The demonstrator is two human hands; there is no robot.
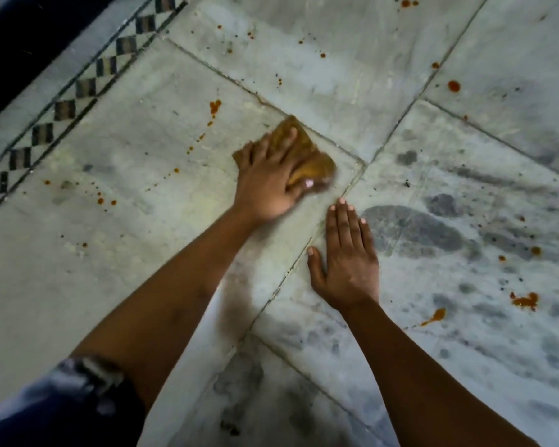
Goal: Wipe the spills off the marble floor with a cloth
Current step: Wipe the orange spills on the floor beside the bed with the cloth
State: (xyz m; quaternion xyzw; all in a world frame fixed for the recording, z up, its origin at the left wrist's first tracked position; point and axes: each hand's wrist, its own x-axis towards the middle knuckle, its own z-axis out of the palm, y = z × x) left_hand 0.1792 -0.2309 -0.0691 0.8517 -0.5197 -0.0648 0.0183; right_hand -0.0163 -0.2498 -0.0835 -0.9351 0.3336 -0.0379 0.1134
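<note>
Cloth (318, 164), mustard-brown and bunched, flat on the marble floor (126, 269) near the middle of the head view, just short of a crossing of slab joints (363, 164). Pinned there under the left hand (268, 185), with the arm reaching in from the lower left. Fingers (290, 137) spread wide across the top of the cloth, thumb laid on its nearer edge. Too blurred to tell whether hooked round the fabric or only pressing. Spread that way, most likely, to bear down on as much fabric as possible and push it along without further bunching.

Just nearer than the cloth and slightly to its right: right hand (346, 262), palm down on bare marble, not touching the cloth. Fingers (346, 221) straight and pressed together, thumb angled out. Probably planted as a prop, taking body weight during the long reach.

Left of the cloth and close by: a trail of orange-red spills (215, 106), one larger splotch and many small specks, not yet wiped. Beyond the cloth and to its right, well apart: more drops (454, 86). Nearer than the cloth and far to its right: a bigger splash (526, 300) and a streak (434, 314). Marble directly around the cloth paler and free of drops. Judged from that: wiping under way, much left to do.

Right of the cloth: dark grey smudges (417, 233) across the slabs. Far left of the cloth: a chequered inlay border (84, 87). Nearer than the cloth, at the upper arm: a patterned sleeve (88, 379).
</note>
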